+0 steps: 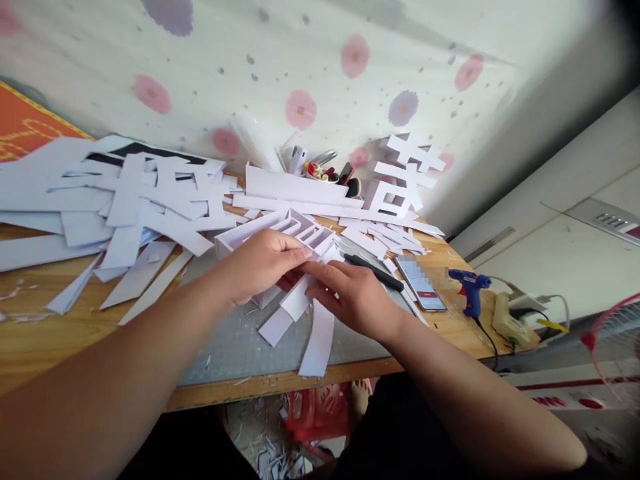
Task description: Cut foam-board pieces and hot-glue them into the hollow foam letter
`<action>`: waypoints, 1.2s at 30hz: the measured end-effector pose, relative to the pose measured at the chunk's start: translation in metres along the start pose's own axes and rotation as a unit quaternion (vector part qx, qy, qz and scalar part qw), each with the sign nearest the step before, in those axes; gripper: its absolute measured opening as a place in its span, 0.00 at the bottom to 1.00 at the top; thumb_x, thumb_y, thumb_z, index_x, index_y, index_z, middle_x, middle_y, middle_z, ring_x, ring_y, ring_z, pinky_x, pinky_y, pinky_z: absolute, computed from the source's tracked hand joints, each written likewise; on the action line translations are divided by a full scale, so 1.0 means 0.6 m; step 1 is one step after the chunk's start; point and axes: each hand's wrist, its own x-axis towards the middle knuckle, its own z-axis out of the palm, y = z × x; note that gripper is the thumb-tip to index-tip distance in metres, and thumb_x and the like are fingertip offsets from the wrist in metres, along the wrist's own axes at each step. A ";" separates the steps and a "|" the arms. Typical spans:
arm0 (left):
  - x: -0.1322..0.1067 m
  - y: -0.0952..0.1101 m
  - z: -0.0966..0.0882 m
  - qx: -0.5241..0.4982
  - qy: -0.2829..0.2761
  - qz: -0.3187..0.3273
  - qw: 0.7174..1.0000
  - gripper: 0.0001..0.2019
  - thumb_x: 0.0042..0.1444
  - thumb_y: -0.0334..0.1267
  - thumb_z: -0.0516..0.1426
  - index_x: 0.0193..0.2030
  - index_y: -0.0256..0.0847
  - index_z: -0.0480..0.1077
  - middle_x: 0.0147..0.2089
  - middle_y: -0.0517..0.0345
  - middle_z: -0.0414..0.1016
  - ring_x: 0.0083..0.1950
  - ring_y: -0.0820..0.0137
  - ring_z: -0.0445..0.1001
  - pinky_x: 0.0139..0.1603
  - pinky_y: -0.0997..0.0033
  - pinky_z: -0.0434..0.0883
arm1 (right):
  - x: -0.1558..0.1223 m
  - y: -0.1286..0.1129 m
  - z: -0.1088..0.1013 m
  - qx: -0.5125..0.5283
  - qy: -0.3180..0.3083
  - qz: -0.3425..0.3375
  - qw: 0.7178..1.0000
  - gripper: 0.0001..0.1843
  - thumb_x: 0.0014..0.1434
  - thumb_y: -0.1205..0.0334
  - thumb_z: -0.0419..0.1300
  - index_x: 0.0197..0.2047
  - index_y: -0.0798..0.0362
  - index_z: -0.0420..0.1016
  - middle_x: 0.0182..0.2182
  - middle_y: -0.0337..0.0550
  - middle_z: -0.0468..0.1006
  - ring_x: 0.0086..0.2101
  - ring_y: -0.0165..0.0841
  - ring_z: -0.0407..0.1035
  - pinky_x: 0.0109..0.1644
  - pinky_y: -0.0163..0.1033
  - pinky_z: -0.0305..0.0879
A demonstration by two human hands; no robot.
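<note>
I hold both bare forearms (pixel 145 347) extended and converging; left grip (pixel 263 261) and right grip (pixel 359 293) curl inward, fingertips (pixel 305 254) close together.

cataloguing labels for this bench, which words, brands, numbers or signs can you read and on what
No text reads clearly enough to quote.
Orange sheet: yellow script-like marks, cut off, unreadable.
Phone: screen pixelated, too small.
White panel at lower right: red marks, too blurred.
Upright white cutout: resembles a written character; I can't tell which.
White slatted piece: no lettering visible.

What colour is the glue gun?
The glue gun is blue with a red trigger, seen best in the head view.
</note>
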 end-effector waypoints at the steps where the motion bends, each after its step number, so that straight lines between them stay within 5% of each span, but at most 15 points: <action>1: 0.000 0.001 0.000 -0.015 -0.011 -0.007 1.000 0.14 0.54 0.43 0.56 0.21 0.39 0.71 0.19 0.60 0.69 0.21 0.73 0.66 0.23 0.73 0.62 | -0.003 0.001 0.001 0.015 -0.002 0.005 1.000 0.18 0.67 0.61 0.53 0.58 0.53 0.66 0.35 0.44 0.76 0.30 0.29 0.68 0.34 0.34 0.63; 8: 0.004 0.001 -0.030 0.030 -0.058 -0.027 0.997 0.11 0.52 0.42 0.58 0.27 0.37 0.75 0.28 0.52 0.79 0.25 0.68 0.75 0.25 0.70 0.69 | -0.006 -0.002 0.011 0.047 -0.018 0.021 0.999 0.12 0.66 0.62 0.52 0.49 0.53 0.72 0.31 0.43 0.77 0.30 0.30 0.69 0.34 0.34 0.62; 12: 0.009 0.002 -0.050 0.136 0.037 0.041 0.989 0.10 0.54 0.40 0.57 0.25 0.38 0.72 0.27 0.56 0.78 0.22 0.74 0.69 0.23 0.73 0.64 | 0.005 -0.013 0.017 0.029 -0.066 -0.001 0.997 0.13 0.67 0.62 0.49 0.42 0.56 0.73 0.29 0.45 0.76 0.28 0.31 0.68 0.31 0.35 0.59; 16: 0.016 0.000 -0.050 0.203 0.109 0.042 0.972 0.10 0.53 0.39 0.57 0.24 0.38 0.70 0.23 0.59 0.74 0.21 0.75 0.66 0.24 0.72 0.61 | 0.016 -0.022 0.029 0.006 -0.105 0.006 0.994 0.12 0.67 0.62 0.49 0.42 0.56 0.73 0.30 0.45 0.76 0.28 0.30 0.68 0.31 0.35 0.58; 36: 0.030 -0.020 -0.045 0.275 0.056 -0.019 0.960 0.10 0.51 0.43 0.55 0.24 0.42 0.70 0.25 0.60 0.76 0.23 0.74 0.69 0.26 0.72 0.63 | 0.024 -0.027 0.056 -0.019 -0.121 0.015 0.992 0.13 0.65 0.63 0.48 0.40 0.57 0.73 0.29 0.44 0.76 0.27 0.30 0.67 0.30 0.35 0.57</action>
